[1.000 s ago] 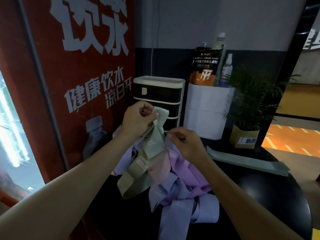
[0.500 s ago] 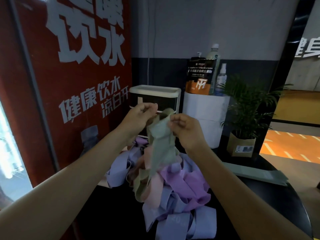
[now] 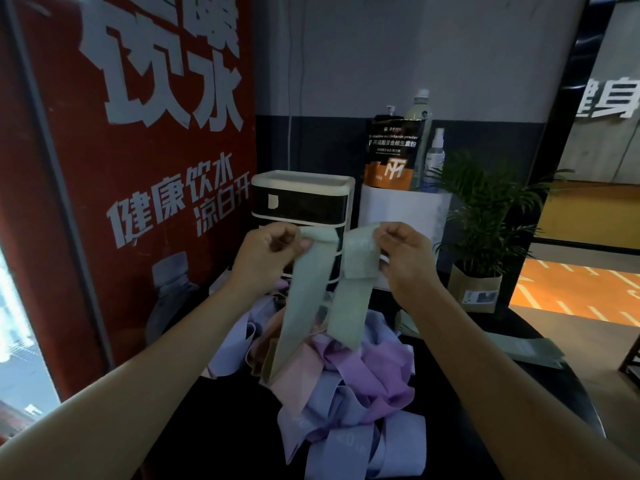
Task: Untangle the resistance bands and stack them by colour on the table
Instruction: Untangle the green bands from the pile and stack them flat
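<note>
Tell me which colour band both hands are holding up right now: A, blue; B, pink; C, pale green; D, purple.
C: the left hand and the right hand each pinch an upper end of the pale green band, lifted above the tangled pile.

A tangled heap of bands (image 3: pixel 346 393) lies on the table (image 3: pixel 540 396); one flat band (image 3: pixel 530 348) apparently lies alone near its right edge.
</note>
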